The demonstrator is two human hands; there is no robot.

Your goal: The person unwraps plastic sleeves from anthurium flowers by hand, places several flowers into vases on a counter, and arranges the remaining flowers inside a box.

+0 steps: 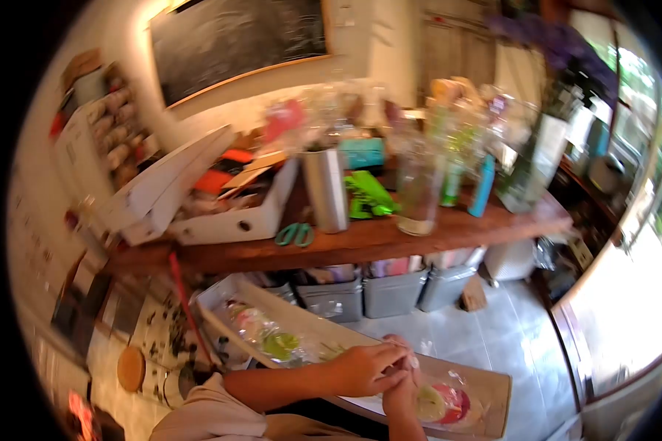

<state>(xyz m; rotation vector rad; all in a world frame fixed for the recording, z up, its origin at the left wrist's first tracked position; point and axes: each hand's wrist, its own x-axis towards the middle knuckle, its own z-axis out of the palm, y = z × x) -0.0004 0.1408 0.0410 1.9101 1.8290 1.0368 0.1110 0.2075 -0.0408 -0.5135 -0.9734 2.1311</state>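
Note:
My left hand [371, 370] reaches in from the left over a long open cardboard box [496, 378]. Its fingers are bent and meet those of my right hand [401, 360], which comes up from below. Whatever lies between the fingertips is too small to make out. Just right of the hands, a clear-wrapped bundle with a pale green and pink-red part [445, 403] lies in the box. Another wrapped bundle, with a yellow-green part [279, 344], lies toward the box's left end.
Beyond the box stands a wooden table [250, 255] with a white box [235, 228], teal scissors [295, 234], a metal cylinder [326, 191] and a glass vase [418, 195]. Grey bins [395, 294] are underneath. A round wooden stool top [131, 369] is at left.

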